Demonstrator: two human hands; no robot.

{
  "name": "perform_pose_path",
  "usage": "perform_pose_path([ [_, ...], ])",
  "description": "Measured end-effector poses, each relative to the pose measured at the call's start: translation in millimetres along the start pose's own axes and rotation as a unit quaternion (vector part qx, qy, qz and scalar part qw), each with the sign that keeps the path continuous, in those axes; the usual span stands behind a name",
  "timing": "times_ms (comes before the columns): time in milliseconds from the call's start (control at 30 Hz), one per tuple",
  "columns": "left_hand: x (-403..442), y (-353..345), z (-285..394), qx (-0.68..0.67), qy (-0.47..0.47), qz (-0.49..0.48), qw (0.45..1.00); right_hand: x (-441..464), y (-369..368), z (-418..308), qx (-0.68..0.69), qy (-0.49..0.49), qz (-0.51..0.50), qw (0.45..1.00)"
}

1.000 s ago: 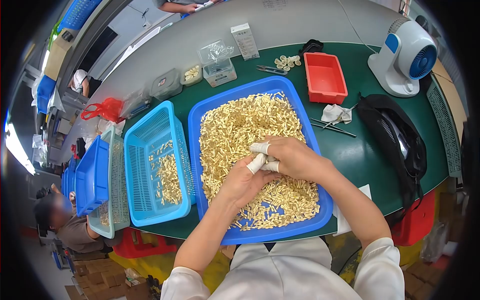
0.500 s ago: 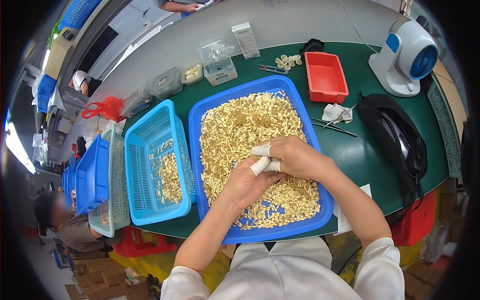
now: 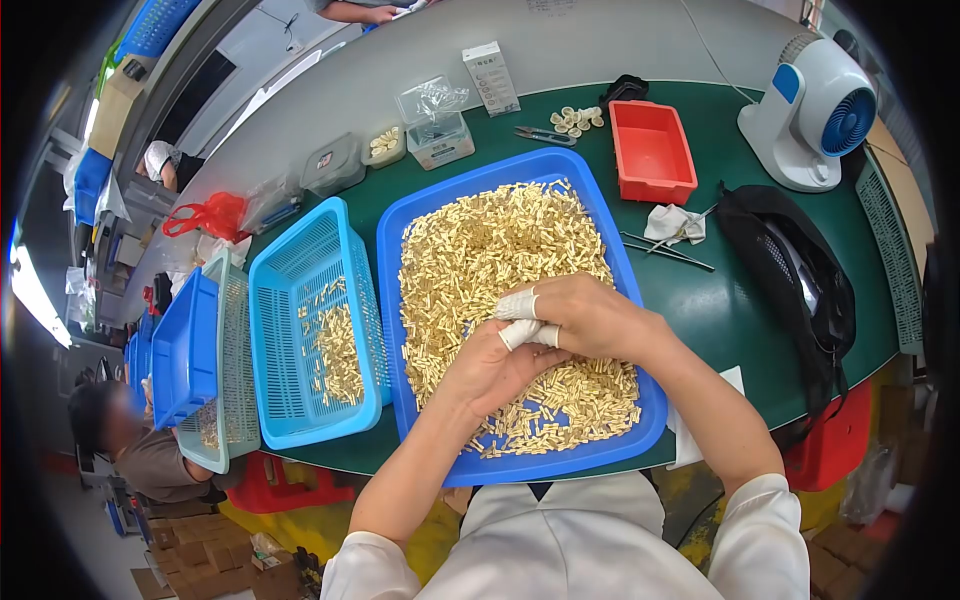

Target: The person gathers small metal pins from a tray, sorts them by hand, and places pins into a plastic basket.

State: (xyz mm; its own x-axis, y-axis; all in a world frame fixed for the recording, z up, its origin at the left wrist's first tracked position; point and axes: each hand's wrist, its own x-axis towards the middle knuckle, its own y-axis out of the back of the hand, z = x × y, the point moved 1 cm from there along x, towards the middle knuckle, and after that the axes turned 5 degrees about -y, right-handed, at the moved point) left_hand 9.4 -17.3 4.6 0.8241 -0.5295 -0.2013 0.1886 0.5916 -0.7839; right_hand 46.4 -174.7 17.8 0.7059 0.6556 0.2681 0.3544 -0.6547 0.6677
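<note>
A blue tray (image 3: 652, 420) full of small brass-coloured pieces (image 3: 500, 235) lies in front of me. Over its lower middle, my left hand (image 3: 490, 370) and my right hand (image 3: 590, 315) meet with their fingertips pressed together. White covers wrap several fingertips. Anything pinched between the fingers is hidden by them. Left of the tray, a light blue basket (image 3: 285, 300) contains a smaller pile of similar pieces (image 3: 338, 355).
On the green table (image 3: 690, 320) are a red tray (image 3: 652, 150), tweezers (image 3: 670, 252), a white cloth (image 3: 675, 225), a black bag (image 3: 790, 270), a fan (image 3: 810, 115), snips (image 3: 545, 136) and plastic boxes (image 3: 440, 140). Another person (image 3: 150, 460) is at far left, beside stacked baskets (image 3: 185, 350).
My right hand's covered fingertips have shifted slightly left and closed further over my left fingertips. Both hands stay over the same part of the tray.
</note>
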Motion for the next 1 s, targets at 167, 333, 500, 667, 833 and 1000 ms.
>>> perform_pose_path([
  [167,0.2,5.4,-0.2,-0.001,0.003,0.032,0.999,-0.5,-2.5,3.5,0.01,0.029,0.036,0.999],
  [333,0.6,9.6,-2.6,0.012,0.0,0.063,0.998,0.5,0.8,1.4,0.0,0.033,0.031,0.999],
  [500,1.3,15.7,-3.4,0.026,0.004,0.061,0.998,0.8,4.0,-2.9,0.016,0.045,0.051,0.998],
  [667,0.4,15.8,-2.2,0.061,0.0,0.075,0.995,-1.3,11.4,5.4,-0.068,-0.004,0.015,0.998],
  [833,-2.8,9.7,1.2,0.061,0.011,0.065,0.996,-3.3,11.8,10.5,-0.047,-0.016,-0.039,0.998],
  [1000,-1.2,8.7,0.4,0.042,-0.003,0.037,0.998,-3.2,5.8,13.4,-0.042,-0.009,-0.001,0.999],
])
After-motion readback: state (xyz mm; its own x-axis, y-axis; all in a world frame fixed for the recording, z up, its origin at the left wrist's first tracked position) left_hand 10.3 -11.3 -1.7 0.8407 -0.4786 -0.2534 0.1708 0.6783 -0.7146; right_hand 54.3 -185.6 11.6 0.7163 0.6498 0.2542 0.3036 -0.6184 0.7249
